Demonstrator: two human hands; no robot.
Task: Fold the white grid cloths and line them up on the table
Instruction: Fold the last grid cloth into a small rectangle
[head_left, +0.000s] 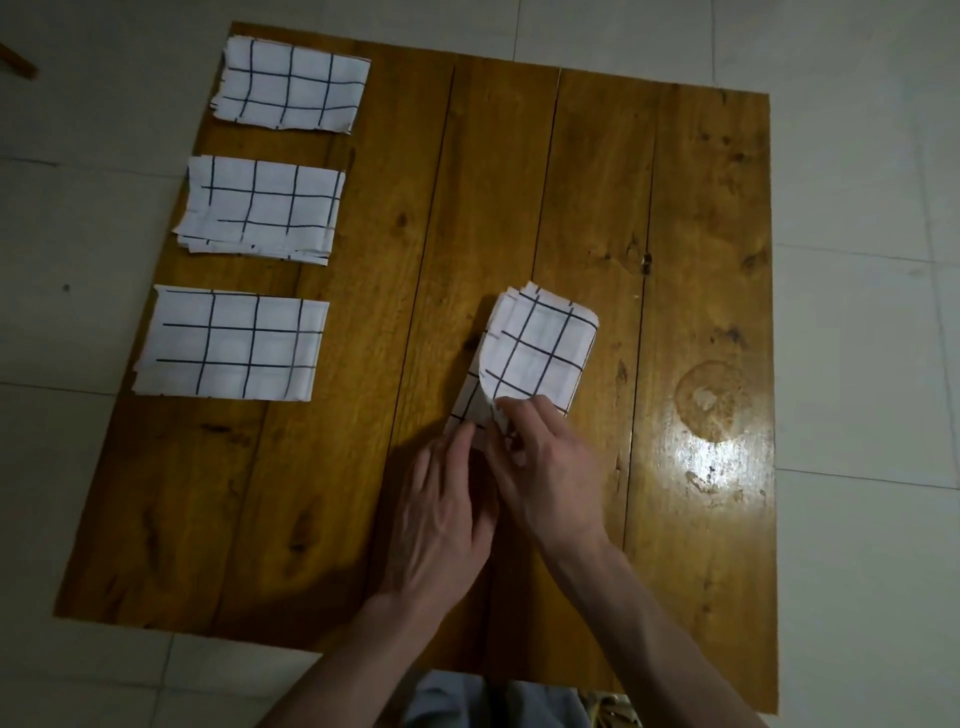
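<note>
Three folded white grid cloths lie in a column along the left side of the wooden table (701, 234): a far cloth (291, 83), a middle cloth (262, 205) and a near cloth (231, 343). A fourth grid cloth (537, 348) lies at the table's middle, partly folded, its top layer curling over at the near left corner. My right hand (545, 467) pinches that near edge. My left hand (441, 514) lies beside it, its fingertips touching the cloth's near left corner. The cloth's near end is hidden under both hands.
The table stands on a pale tiled floor (857, 364). A bright glare patch (711, 415) shines on the right planks. A wooden piece (18, 62) shows at the far left edge. Grey clothing (467, 701) shows at the bottom.
</note>
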